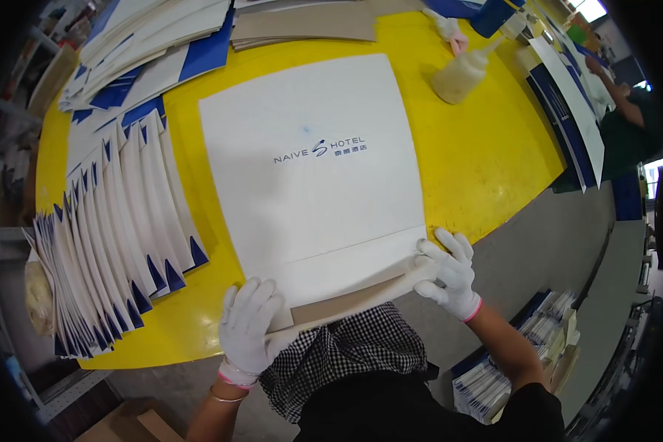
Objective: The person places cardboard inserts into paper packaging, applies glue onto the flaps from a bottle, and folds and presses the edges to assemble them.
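A white paper bag (317,199) printed "NAIVE HOTEL" lies flat on the yellow table (486,162), its near end over the table's front edge. A crease crosses it near that end, where the edge is lifted and a brown board (346,296) shows inside. My left hand (249,324), in a white glove, is closed on the near left corner of the bag. At the near right corner, my gloved right hand (448,276) pinches the raised edge between thumb and fingers.
Overlapping folded bags with blue corners (118,236) stand along the left. White and blue sheets (155,44) and brown boards (302,26) lie at the back. A squeeze bottle (460,75) stands back right. Another person's arm (619,103) is near more sheets (567,110) at right.
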The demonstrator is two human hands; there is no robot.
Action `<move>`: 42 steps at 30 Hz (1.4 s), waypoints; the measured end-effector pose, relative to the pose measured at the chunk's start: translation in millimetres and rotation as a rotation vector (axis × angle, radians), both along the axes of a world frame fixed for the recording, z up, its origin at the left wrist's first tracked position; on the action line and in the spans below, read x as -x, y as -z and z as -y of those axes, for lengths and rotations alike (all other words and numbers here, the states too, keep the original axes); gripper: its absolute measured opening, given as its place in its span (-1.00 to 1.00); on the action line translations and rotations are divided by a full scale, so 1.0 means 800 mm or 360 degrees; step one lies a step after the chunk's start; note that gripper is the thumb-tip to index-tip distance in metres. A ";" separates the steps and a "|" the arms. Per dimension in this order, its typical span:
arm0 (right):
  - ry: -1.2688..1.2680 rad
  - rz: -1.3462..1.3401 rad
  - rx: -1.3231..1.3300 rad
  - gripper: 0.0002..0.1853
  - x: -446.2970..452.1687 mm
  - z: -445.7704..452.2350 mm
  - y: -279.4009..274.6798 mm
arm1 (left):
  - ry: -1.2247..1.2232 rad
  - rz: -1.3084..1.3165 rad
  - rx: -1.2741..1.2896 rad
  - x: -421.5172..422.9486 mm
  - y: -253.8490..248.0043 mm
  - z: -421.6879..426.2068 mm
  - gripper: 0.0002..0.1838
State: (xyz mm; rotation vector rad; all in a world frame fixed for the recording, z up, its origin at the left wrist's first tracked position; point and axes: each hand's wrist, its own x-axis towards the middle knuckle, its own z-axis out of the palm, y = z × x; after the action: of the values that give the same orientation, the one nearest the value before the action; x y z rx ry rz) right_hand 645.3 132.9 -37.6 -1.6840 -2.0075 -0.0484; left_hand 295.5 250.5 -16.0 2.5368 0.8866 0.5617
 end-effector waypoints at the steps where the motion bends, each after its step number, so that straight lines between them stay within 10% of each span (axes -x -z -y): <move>1: -0.0013 -0.0009 0.0003 -0.54 0.007 0.002 0.002 | -0.0089 0.0249 0.0091 -0.003 0.004 0.002 -0.36; 6: 0.0454 -0.0373 0.0211 -0.21 0.026 -0.007 -0.017 | -0.0437 -0.0011 0.0150 -0.031 -0.031 0.000 -0.31; 12: -0.0121 0.0107 0.0450 -0.15 0.061 -0.084 -0.060 | -0.0113 -0.0492 -0.0043 -0.109 -0.011 -0.017 -0.23; 18: -0.0381 0.0198 0.1297 -0.22 0.064 -0.147 -0.069 | 0.0147 -0.0664 0.0058 -0.098 -0.011 -0.089 -0.65; 20: -0.0440 0.0252 0.1247 -0.23 0.059 -0.146 -0.060 | -0.0435 -0.0339 -0.0494 -0.051 -0.040 -0.101 -0.73; 23: -0.0561 0.0455 0.1151 -0.26 0.066 -0.142 -0.064 | -0.0404 -0.0821 -0.0294 -0.019 -0.092 -0.089 -0.78; 27: -0.0629 0.0498 0.0943 -0.41 0.110 -0.098 -0.091 | -0.0185 -0.0634 -0.1371 0.010 -0.006 -0.131 -0.85; 35: -0.0241 -0.0112 0.0365 -0.28 0.161 -0.112 -0.087 | -0.0259 -0.1008 -0.0760 0.032 -0.105 -0.127 -0.80; 42: -0.0215 -0.1022 0.0949 -0.17 0.302 -0.321 0.013 | -0.0228 -0.0766 -0.0988 0.054 -0.089 -0.127 -0.74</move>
State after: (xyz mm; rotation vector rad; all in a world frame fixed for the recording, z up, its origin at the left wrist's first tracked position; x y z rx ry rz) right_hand 403.8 389.9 -48.0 -1.5843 -1.6970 1.0889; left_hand 252.6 352.3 54.9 3.2754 1.2131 0.2917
